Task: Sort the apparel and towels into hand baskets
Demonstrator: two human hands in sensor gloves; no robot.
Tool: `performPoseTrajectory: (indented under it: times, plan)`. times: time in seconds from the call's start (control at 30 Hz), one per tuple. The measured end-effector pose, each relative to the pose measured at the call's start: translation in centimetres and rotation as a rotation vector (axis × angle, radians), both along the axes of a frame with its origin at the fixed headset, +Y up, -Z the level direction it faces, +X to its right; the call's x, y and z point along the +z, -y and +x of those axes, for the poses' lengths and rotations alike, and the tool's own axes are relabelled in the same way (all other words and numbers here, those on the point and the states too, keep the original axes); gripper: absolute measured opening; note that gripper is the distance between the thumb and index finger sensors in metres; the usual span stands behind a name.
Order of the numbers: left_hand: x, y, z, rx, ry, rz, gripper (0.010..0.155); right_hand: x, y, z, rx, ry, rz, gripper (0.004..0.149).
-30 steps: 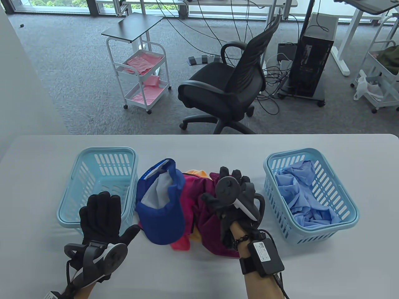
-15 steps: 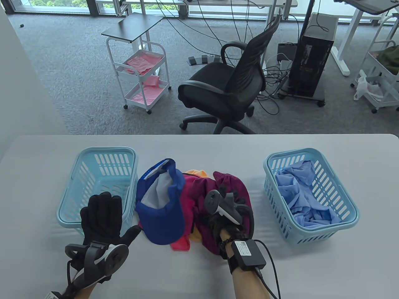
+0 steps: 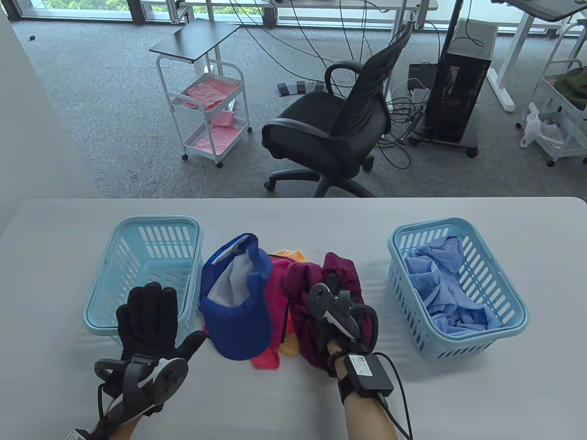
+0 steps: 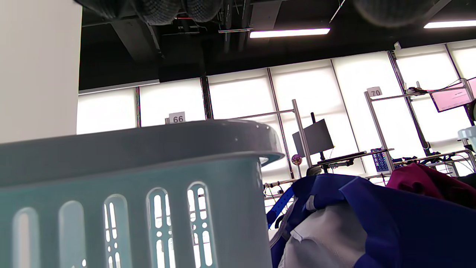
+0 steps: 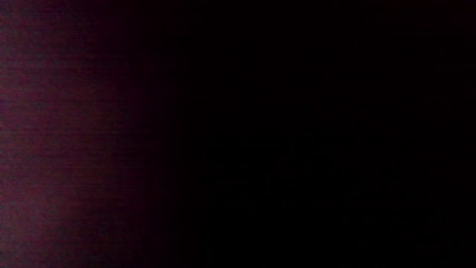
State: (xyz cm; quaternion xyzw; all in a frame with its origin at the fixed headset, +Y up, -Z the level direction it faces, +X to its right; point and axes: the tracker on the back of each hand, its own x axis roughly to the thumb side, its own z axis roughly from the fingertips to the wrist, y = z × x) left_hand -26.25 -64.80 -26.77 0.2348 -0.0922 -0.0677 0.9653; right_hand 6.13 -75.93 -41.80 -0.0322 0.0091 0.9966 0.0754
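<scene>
While the left hand (image 3: 147, 316) lies flat on the counter (image 3: 458, 403) with fingers spread wide and nothing in them, its fingertips sit right up against the near wall of the left basket (image 3: 102, 300). That light blue basket sits just beyond the hand, and from the table view nothing shows inside it; in the left wrist view its slotted wall (image 4: 148, 208) fills the lower left.

Just to the right of that left hand's thumb comes the blue cap (image 3: 238, 311), lying upside down with its grey lining showing, and it shows up close in the left wrist view too (image 4: 390, 230). Beyond it and to its right, a pink garment (image 3: 277, 279) and an orange cloth (image 3: 289, 253) peek out of the pile.

Now the right hand (image 3: 337, 316): it is buried in the maroon garment (image 3: 305, 282), fabric bunched up around the fingers, and it grips that cloth at the middle of the heap between the two baskets. Its wrist view is nearly black, only a dim maroon blur (image 5: 44, 130) on the left.

Well off to the right of that hand, the right basket (image 3: 516, 298) holds a crumpled light blue garment (image 3: 447, 286).
</scene>
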Motion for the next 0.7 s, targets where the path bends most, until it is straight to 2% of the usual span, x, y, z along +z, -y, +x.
performPoseTrajectory:
  times: [0.37,0.7]
  plan:
    - [0.0,0.0,0.0,0.001,-0.001,-0.003,0.097,-0.1,-0.6,0.8,0.019,0.048,0.085,0.075]
    - [0.0,0.0,0.0,0.004,0.001,-0.001,0.097,0.3,-1.9,2.1,-0.053,0.081,0.149,0.066]
